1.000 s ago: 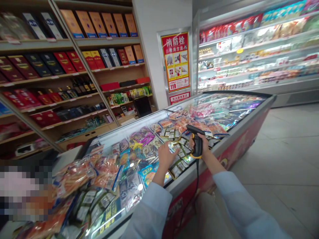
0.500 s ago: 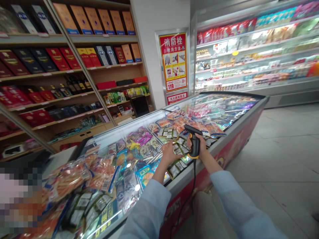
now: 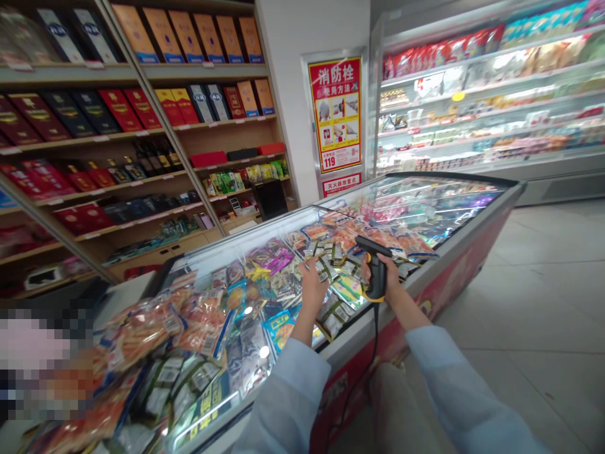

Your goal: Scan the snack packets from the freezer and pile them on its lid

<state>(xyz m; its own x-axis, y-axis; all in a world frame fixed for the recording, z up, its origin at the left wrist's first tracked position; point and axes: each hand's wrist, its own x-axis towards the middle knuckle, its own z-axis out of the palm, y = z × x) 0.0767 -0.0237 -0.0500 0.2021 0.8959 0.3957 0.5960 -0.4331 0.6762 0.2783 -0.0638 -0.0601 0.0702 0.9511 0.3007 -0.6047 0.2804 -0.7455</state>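
My right hand [image 3: 388,277] is wrapped round the grip of a black and yellow barcode scanner [image 3: 377,277], whose head points left over the freezer. A cable hangs from its handle. My left hand [image 3: 312,287] pinches the edge of a silver and dark-green snack packet [image 3: 326,268], just left of the scanner. Its fingertips are partly hidden. Similar packets [image 3: 336,315] lie on the glass below, near the front rim. A yellow-green package [image 3: 348,290] shows between my hands.
The chest freezer [image 3: 454,236] stretches from lower left to upper right, its glass top covered with bagged food. Orange-red bags [image 3: 142,334] are heaped at its left end. Boxed goods fill a shelf unit [image 3: 189,72] behind. A lit refrigerated cabinet [image 3: 491,167] stands at the right.
My left hand has closed on a snack packet and drawn it up and left, uncovering the yellow-green package. The scanner stays in my right hand. The view has shifted slightly.
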